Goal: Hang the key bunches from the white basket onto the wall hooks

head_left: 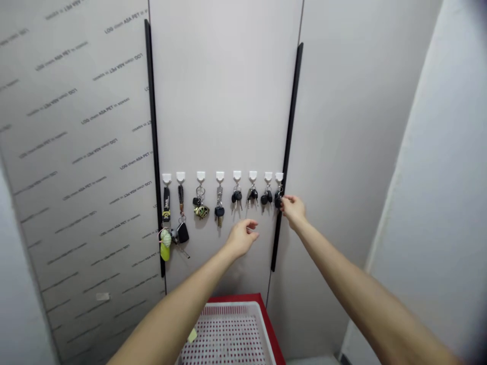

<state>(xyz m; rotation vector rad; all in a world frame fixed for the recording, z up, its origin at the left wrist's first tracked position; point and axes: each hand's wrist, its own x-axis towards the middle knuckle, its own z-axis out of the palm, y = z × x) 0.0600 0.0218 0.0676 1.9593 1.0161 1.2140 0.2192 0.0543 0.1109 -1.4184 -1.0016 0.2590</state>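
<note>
Looking at the right hand [292, 211], what is it doing?

Its fingers [287, 201] are bent and pinch the last bunch of keys [278, 199]. That bunch hangs from the hook at the far right of the row. I can see a bit of black plastic by the fingers, but I can't tell how tight the pinch is.

And the left hand [242, 238]?

It is open, with the fingers a little curved. It touches nothing. It is up in the air, just below the bunches in the middle.

Where do the keys hang?

Eight small white plastic hooks [237, 175] make a line on a smooth, pale gray panel [224, 101]. Each hook holds one bunch.

What do the other bunches look like?

Some have fat black fobs and thin metal keys pointing down. One has a long black strap [166, 205], and one has a thin braided strap [180, 198]. One has a round gold and black charm [201, 211]. A shiny green fob [165, 249] hangs low at the left end.

What else is there?

A long black strip [154, 147] runs down the panel's left side. Next to it is a gray panel with printed words [76, 152]. Down low sits a white plastic basket [228, 309] full of little holes, with a red edge [236, 298] behind it. A small yellow thing [192, 334] lies at the basket's side, too blurry to tell what it is.
</note>
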